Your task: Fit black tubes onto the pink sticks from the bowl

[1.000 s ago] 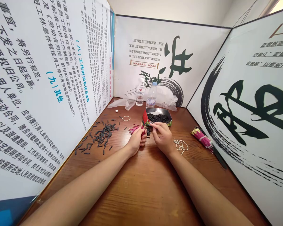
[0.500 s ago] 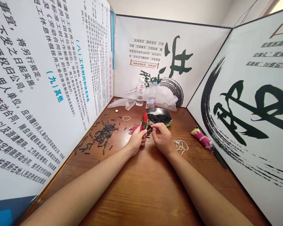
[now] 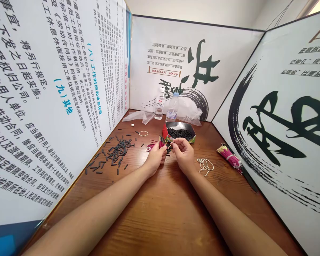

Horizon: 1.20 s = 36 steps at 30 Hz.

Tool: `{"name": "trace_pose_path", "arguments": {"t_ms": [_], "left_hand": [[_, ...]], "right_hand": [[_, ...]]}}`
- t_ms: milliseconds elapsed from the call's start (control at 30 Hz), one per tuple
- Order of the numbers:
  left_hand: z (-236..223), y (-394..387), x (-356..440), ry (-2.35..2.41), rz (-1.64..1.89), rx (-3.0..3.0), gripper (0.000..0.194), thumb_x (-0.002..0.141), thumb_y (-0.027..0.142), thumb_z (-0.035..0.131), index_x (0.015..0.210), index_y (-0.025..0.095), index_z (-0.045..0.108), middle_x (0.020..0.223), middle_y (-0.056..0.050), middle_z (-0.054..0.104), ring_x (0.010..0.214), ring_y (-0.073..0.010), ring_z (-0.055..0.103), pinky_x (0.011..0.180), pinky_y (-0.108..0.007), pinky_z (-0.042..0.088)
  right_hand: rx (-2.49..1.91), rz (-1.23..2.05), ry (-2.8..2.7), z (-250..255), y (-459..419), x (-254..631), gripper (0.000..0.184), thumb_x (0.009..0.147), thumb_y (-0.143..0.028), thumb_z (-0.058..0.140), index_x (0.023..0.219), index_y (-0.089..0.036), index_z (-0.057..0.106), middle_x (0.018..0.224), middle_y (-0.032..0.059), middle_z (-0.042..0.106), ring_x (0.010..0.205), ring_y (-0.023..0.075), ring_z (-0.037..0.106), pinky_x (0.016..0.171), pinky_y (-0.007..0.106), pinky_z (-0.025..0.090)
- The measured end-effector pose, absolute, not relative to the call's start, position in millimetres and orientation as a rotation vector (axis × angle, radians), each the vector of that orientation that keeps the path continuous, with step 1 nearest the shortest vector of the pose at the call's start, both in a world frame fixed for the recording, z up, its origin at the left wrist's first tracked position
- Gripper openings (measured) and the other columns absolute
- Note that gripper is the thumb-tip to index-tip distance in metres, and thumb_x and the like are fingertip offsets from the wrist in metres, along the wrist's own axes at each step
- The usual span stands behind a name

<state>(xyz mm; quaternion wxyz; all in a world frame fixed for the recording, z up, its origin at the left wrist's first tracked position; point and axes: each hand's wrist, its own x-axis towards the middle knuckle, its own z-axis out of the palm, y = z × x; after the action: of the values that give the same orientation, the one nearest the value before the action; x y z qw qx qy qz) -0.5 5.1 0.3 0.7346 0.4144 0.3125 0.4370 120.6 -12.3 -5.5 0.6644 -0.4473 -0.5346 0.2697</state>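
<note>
My left hand point(image 3: 156, 159) is closed around a bundle of thin pink wires point(image 3: 150, 145). Gold tips and black sleeves show at the bundle's upper end. Close on the right, my right hand point(image 3: 184, 154) pinches thumb and forefinger together beside those tips; whatever is between them is too small to make out. Just beyond the hands is an open box point(image 3: 192, 138) with a red flap, holding many small black sleeves point(image 3: 180, 133). More loose black sleeves point(image 3: 119, 151) lie scattered to the left.
White rubber bands point(image 3: 205, 166) lie right of my right hand. Farther right rests a tied bundle of pink wires point(image 3: 230, 158). Two water bottles point(image 3: 159, 105) and clear plastic bags point(image 3: 140, 116) stand or lie at the back. Printed panels point(image 3: 173, 46) enclose the wooden table point(image 3: 160, 213).
My right fingertips have shifted slightly at the wire tips, and a gold tip now shows between the hands. The left hand keeps its hold. The whole view has moved a little.
</note>
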Motion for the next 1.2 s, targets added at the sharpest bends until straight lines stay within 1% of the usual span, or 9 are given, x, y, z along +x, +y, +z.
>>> {"name": "trace_pose_path", "arguments": {"t_ms": [233, 333, 500, 733, 900, 1000, 1200], "left_hand": [[-1.6, 6.1, -0.9, 0.685, 0.954, 0.928, 0.015, 0.083, 0.028, 0.055, 0.088, 0.022, 0.043, 0.057, 0.010, 0.031, 0.038, -0.0022, 0.019, 0.038, -0.015, 0.009], [-2.5, 6.3, -0.6, 0.683, 0.960, 0.932, 0.016, 0.083, 0.029, 0.056, 0.089, 0.021, 0.043, 0.058, 0.010, 0.031, 0.038, -0.0020, 0.019, 0.038, -0.015, 0.009], [-2.0, 5.3, -0.1, 0.686, 0.972, 0.933, 0.016, 0.083, 0.029, 0.056, 0.087, 0.021, 0.043, 0.058, 0.010, 0.032, 0.039, -0.0020, 0.019, 0.038, -0.015, 0.010], [-0.9, 4.6, -0.4, 0.679, 0.982, 0.923, 0.018, 0.083, 0.030, 0.058, 0.086, 0.021, 0.043, 0.059, 0.009, 0.033, 0.040, -0.0020, 0.019, 0.039, -0.016, 0.010], [-2.0, 6.3, 0.6, 0.690, 0.981, 0.924, 0.017, 0.084, 0.029, 0.057, 0.086, 0.020, 0.043, 0.059, 0.009, 0.032, 0.041, -0.0024, 0.020, 0.039, -0.015, 0.011], [-2.9, 7.1, 1.4, 0.698, 0.979, 0.929, 0.015, 0.084, 0.028, 0.055, 0.087, 0.020, 0.043, 0.059, 0.009, 0.032, 0.041, -0.0027, 0.020, 0.039, -0.015, 0.012], [-4.1, 7.1, 1.2, 0.699, 0.974, 0.931, 0.017, 0.083, 0.030, 0.056, 0.090, 0.021, 0.044, 0.060, 0.009, 0.032, 0.040, -0.0027, 0.021, 0.039, -0.015, 0.012]], "right_hand": [[-0.997, 0.646, -1.184, -6.3, -11.1, 119.5, 0.019, 0.081, -0.036, 0.065, 0.090, -0.020, 0.059, 0.084, 0.0039, 0.065, 0.073, 0.0156, 0.060, 0.063, 0.028, 0.049], [-0.987, 0.676, -1.172, -5.2, -11.3, 119.2, 0.019, 0.080, -0.036, 0.066, 0.089, -0.021, 0.058, 0.083, 0.0034, 0.066, 0.069, 0.0148, 0.059, 0.062, 0.028, 0.049], [-0.982, 0.727, -1.151, -3.7, -11.6, 119.8, 0.021, 0.079, -0.036, 0.066, 0.089, -0.021, 0.058, 0.081, 0.0027, 0.067, 0.061, 0.0130, 0.057, 0.054, 0.026, 0.047], [-0.988, 0.746, -1.147, -1.8, -11.6, 118.9, 0.023, 0.078, -0.038, 0.066, 0.089, -0.021, 0.056, 0.082, 0.0027, 0.068, 0.053, 0.0107, 0.053, 0.050, 0.026, 0.047], [-1.000, 0.735, -1.158, -0.7, -12.9, 117.7, 0.025, 0.078, -0.040, 0.065, 0.090, -0.021, 0.055, 0.080, 0.0022, 0.067, 0.051, 0.0106, 0.053, 0.049, 0.026, 0.047], [-0.985, 0.738, -1.158, -0.7, -13.4, 117.4, 0.023, 0.079, -0.039, 0.065, 0.090, -0.021, 0.055, 0.080, 0.0020, 0.067, 0.050, 0.0101, 0.052, 0.050, 0.026, 0.046], [-0.964, 0.729, -1.163, -0.9, -13.6, 116.4, 0.021, 0.080, -0.036, 0.065, 0.090, -0.020, 0.055, 0.080, 0.0020, 0.068, 0.051, 0.0101, 0.052, 0.050, 0.026, 0.046]]}}
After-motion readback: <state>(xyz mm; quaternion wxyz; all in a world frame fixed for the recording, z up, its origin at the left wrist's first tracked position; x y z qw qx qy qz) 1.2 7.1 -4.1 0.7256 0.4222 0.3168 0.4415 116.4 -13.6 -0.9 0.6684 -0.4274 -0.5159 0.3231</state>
